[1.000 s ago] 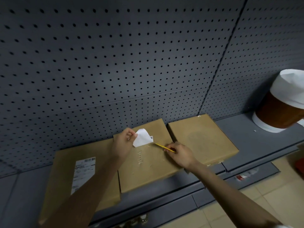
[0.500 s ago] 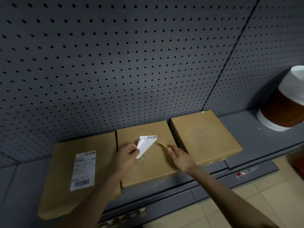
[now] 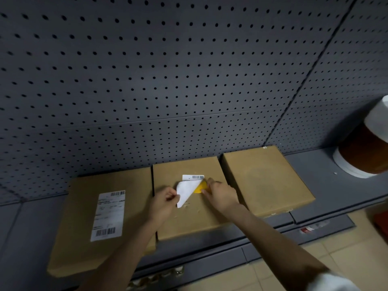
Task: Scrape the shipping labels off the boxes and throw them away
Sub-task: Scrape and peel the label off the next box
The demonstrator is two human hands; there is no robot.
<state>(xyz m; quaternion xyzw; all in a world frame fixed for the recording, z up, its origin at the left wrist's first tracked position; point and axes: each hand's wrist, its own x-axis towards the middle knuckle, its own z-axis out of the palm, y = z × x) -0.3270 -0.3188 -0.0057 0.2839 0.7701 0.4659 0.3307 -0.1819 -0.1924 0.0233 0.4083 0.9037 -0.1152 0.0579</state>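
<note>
Three flat brown boxes lie side by side on a grey shelf. On the middle box (image 3: 195, 219) a white shipping label (image 3: 188, 191) is peeled most of the way up, only its barcode strip at the top still stuck down. My left hand (image 3: 164, 203) pinches the loose flap of that label. My right hand (image 3: 222, 195) holds a yellow scraper (image 3: 199, 189) pressed under the label's stuck edge. The left box (image 3: 84, 248) carries a full white label (image 3: 109, 215). The right box (image 3: 266, 181) has a bare top.
A grey pegboard wall (image 3: 168, 80) rises right behind the boxes. At the right of the shelf (image 3: 310, 169) stands a brown tub with a white lid (image 3: 365, 148). Beige floor tiles (image 3: 346, 248) lie below the shelf's front edge.
The label has been folded further down toward me, baring more of its white back. The scraper now lies flatter under the stuck edge, showing its yellow face. The view has tilted slightly.
</note>
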